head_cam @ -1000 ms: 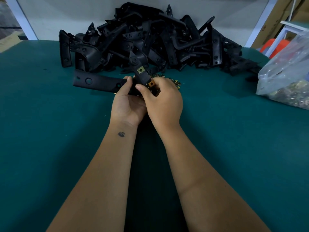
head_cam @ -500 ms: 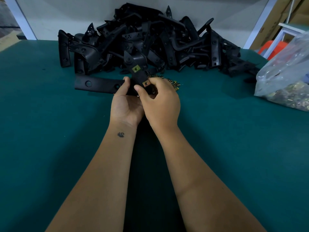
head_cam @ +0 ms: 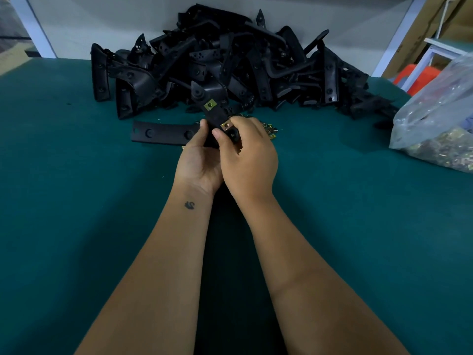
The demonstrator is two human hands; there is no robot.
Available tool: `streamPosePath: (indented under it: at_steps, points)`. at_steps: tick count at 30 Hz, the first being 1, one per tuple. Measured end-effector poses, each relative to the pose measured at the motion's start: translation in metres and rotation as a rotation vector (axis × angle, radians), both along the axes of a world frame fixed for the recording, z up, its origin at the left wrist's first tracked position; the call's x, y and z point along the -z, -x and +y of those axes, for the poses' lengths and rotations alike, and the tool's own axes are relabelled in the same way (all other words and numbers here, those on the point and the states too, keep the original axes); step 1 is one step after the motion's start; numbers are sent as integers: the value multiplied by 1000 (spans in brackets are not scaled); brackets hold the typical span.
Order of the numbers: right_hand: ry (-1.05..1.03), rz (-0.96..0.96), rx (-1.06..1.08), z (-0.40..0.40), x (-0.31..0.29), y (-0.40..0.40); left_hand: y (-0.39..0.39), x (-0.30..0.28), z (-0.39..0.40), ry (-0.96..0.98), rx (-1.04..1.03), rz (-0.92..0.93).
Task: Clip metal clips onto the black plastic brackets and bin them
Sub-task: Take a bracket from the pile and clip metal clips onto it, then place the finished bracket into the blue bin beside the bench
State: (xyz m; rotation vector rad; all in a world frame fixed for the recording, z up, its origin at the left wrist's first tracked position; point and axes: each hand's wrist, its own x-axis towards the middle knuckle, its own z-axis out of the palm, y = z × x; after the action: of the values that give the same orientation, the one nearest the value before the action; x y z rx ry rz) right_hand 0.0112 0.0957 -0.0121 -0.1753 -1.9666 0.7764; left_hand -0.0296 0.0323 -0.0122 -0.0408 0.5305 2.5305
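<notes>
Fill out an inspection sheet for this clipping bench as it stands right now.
Surface: green table top, a few loose metal clips lying just beyond the hands.
Job's things: held bracket carries one fitted clip near its far end and a second clip under the right thumb; whether it is fully seated cannot be told. Heap of black brackets at the back; a long bracket arm reaches left from the hands.
Clutter: plastic bag of clips at the right edge.
Grippers: left hand holds the bracket from below; right hand pinches it at the second clip.
Cables: nothing seen.
Surroundings: pale wall, orange object; no bin seen.
</notes>
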Motion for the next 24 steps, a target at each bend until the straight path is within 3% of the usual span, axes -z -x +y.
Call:
streamPosePath:
  at_steps: [5,11,17,19,24]
  points:
    - [185,-30,-15,6,-4,-5,-7,-7,5,185,26,-13]
    - [655,43,-112,10,-12,-25,-26,-10,20,731,-129,198]
    - [1069,98,-287,22,-18,-53,-58,-16,35,789,-129,234]
    - [1111,147,-296,38,-23,-70,-72,-20,47,802,-149,270]
    - [1081,293,-83,101,-36,-133,-115,-41,95,779,-262,353]
